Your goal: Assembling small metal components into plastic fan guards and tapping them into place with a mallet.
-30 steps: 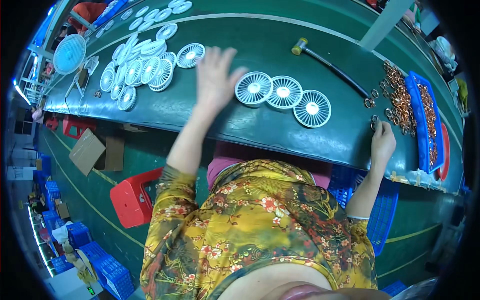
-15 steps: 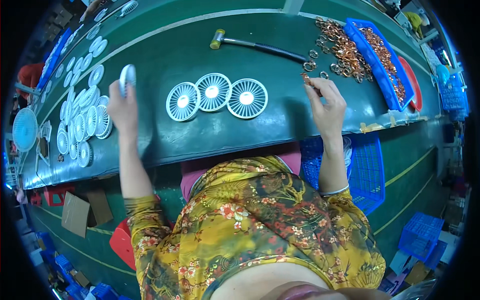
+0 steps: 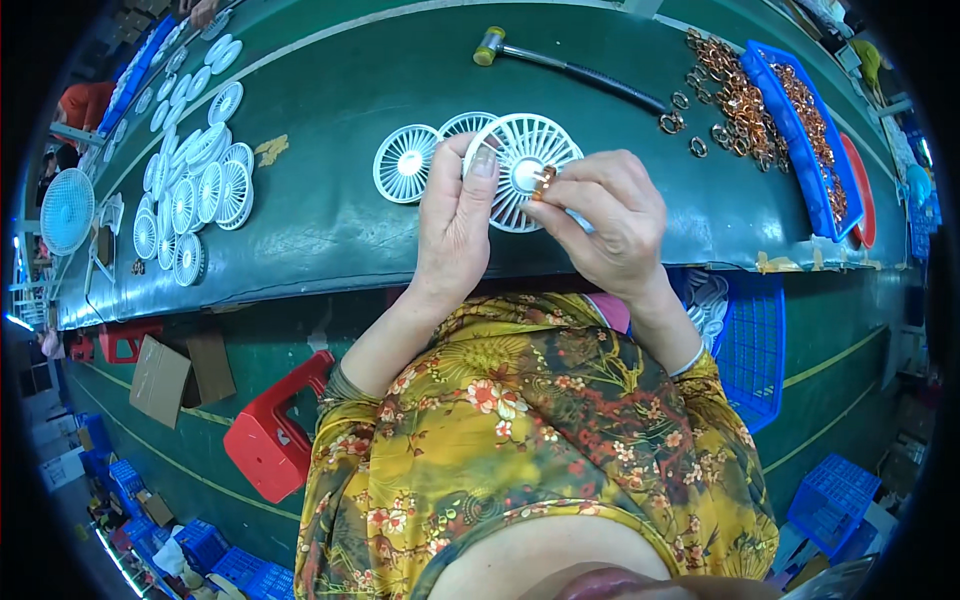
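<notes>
Centrally, upper frame:
Left hand point(image 3: 455, 225): fingers closed on rim of round white plastic fan grille point(image 3: 522, 165), ribbed, spoked.
Right hand point(image 3: 610, 215): fingertips pinching small coppery ring point(image 3: 545, 180) at grille hub.
Green belt point(image 3: 320, 210): smooth, matte.
Upper left: white grille pile point(image 3: 190, 190).
Upper right: blue tray point(image 3: 800, 120) of copper rings.

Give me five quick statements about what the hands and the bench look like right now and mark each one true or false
1. The left hand holds a white fan grille upright off the bench. True.
2. The right hand pinches a small copper ring at the grille's centre. True.
3. The mallet is in the right hand. False: it lies on the green bench, beyond both hands.
4. The blue tray of copper rings sits to the person's left. False: it sits at the right.
5. A pile of white grilles lies on the bench to the left. True.
</notes>
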### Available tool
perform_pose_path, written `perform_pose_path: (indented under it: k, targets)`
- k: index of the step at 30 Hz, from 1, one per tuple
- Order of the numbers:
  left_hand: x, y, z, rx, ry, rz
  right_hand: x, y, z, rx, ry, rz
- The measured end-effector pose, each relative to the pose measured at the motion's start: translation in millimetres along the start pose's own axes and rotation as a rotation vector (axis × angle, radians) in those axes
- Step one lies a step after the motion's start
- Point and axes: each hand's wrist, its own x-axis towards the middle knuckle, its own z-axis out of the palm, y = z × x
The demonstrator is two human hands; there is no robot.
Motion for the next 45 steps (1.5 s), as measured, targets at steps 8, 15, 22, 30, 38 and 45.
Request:
perform_pose_path:
  k: [8,15,22,30,38,45]
  targets:
    - [-6.2,-13.6,-0.6,0.178,-0.009,0.042,-1.0,-7.8,11.1,-0.116,-0.201,0.241]
    - [-3.4,9.5,-0.1,-0.419,-0.103,-0.280,-4.3,8.1,-4.1,-0.026,-0.192,0.049]
    - [-7.5,1.1,-3.7,-0.250,-0.148,-0.224,-16.0,32.4,-12.9,0.463,-0.265,0.256]
    - [8.6,-18.4,-76.3,0.994,0.427,0.512,-65.5,144.5,-80.0,-0.741,-0.207,0.829]
    - [7.6,-21.2,-117.9,1.336,0.175,0.218,-85.5,160.5,-91.9,-0.370,-0.051,0.779]
    - [53.6,-26.9,-247.1,1.846,1.010,-0.186,-80.8,162.7,-94.6,-0.572,-0.233,0.604]
